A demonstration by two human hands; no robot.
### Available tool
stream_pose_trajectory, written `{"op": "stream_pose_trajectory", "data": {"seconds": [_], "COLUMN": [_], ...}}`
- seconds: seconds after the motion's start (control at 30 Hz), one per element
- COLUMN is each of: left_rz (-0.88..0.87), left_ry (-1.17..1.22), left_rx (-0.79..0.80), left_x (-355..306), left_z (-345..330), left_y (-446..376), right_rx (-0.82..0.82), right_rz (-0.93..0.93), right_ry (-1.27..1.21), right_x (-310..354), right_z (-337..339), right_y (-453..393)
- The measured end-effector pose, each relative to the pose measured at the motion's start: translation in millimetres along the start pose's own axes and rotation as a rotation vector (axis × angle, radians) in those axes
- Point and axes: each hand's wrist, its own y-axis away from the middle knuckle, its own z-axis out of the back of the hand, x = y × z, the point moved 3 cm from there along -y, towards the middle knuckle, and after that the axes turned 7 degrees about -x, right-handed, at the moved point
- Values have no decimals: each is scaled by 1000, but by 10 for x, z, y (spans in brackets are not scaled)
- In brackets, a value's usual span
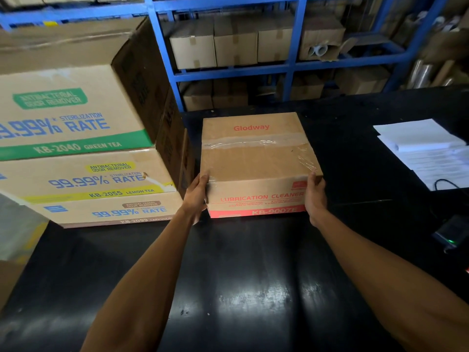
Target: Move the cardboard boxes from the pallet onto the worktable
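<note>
A taped cardboard box [256, 158], printed "Glodway" on top and "LUBRICATION CLEANER" in red on its front, sits on the black worktable [241, 275]. My left hand [196, 196] grips its near left corner, thumb at the top edge and fingers down the left side. My right hand [314, 196] grips the near right corner the same way, with its fingers hidden behind the box's right side. A stack of three bigger boxes [83, 158], printed "99.99% RATE", stands on the table just left of it.
White papers [426, 148] and a black cable lie at the table's right. A small dark device with a green light [450, 235] sits by the right edge. Blue shelving [228, 72] filled with plain boxes runs behind the table. A wrapped object [17, 229] shows at the far left.
</note>
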Motion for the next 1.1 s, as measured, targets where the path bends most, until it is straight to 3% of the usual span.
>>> {"op": "stream_pose_trajectory", "data": {"seconds": [0.13, 0.27, 0.6, 0.83, 1.1], "left_rz": [0, 32, -290, -440, -323], "left_ry": [-55, -152, -209, -214, -195], "left_rx": [3, 20, -121, -285, -540], "left_x": [100, 451, 539, 764, 1418], "left_z": [60, 245, 1177, 2318, 4022], "left_y": [198, 427, 1338, 2364, 3681], "right_rx": [10, 149, 337, 495, 771], "right_rz": [15, 119, 497, 660, 728], "right_ry": [71, 202, 392, 366, 432], "right_x": [-60, -138, -147, -217, -730], "right_z": [6, -111, -506, -763, -1321], "right_y": [279, 695, 2173, 3559, 5394]}}
